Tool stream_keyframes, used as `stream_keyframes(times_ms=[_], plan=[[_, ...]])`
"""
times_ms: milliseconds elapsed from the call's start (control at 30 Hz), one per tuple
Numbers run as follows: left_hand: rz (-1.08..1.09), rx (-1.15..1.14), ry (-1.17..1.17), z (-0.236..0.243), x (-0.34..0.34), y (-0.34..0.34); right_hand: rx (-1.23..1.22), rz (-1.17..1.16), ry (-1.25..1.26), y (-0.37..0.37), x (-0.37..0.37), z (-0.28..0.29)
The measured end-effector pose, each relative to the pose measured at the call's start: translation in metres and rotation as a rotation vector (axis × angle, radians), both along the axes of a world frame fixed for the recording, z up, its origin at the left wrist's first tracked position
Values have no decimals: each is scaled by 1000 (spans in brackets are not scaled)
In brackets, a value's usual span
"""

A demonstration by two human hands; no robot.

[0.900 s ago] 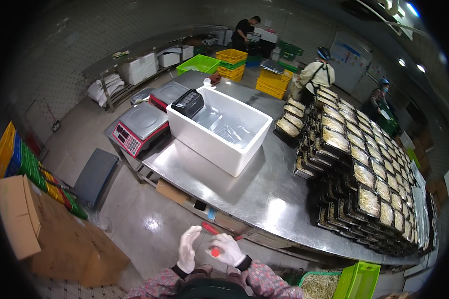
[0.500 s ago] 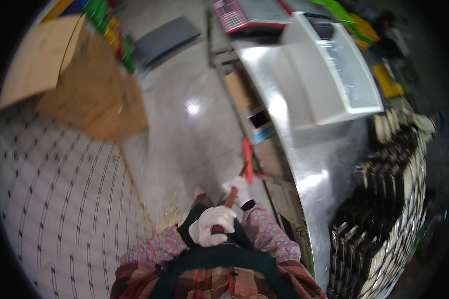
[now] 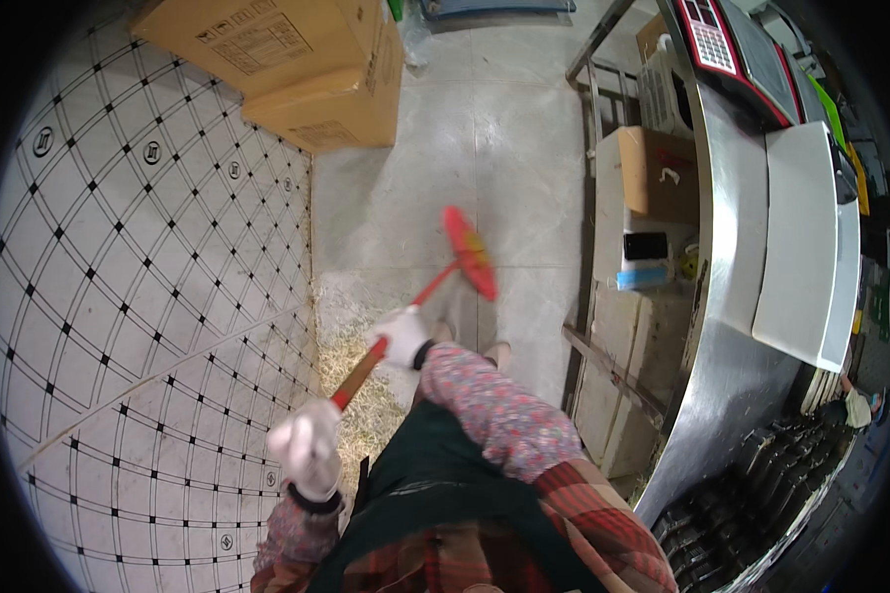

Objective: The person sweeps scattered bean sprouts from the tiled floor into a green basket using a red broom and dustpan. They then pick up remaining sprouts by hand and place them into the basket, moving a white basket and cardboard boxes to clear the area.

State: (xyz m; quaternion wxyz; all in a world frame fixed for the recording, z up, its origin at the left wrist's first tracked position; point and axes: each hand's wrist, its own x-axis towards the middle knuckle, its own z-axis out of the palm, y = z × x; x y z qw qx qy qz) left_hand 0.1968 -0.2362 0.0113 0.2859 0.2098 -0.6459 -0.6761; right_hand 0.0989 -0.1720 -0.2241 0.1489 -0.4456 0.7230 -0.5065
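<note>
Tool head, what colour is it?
The tool head is red, with some yellow near its middle; best seen in the head view.

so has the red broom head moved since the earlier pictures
Yes. The red broom head has moved away from the steel table toward the patterned wall: it was close beside the table's edge, and now a wide strip of floor separates them.

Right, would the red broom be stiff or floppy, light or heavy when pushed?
The red broom seems stiff: its handle runs straight between the left hand and right hand. It's probably light for its length, its handle being slim. Its crosswise head may twist when pushed.
</note>
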Motion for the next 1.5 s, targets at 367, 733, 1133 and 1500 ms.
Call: stream_keyframes(times_ms=[367, 733, 1133, 1500], plan=[[-213, -309, 132, 99, -23, -43, -169, 470, -207, -100, 14, 87], [-252, 281, 66, -56, -244, 6, 287, -2, 232, 45, -301, -20], [-79, -95, 39, 73, -285, -10, -111, 669, -307, -58, -237, 39], [63, 149, -154, -144, -403, 4, 468, 531, 381, -41, -549, -77]])
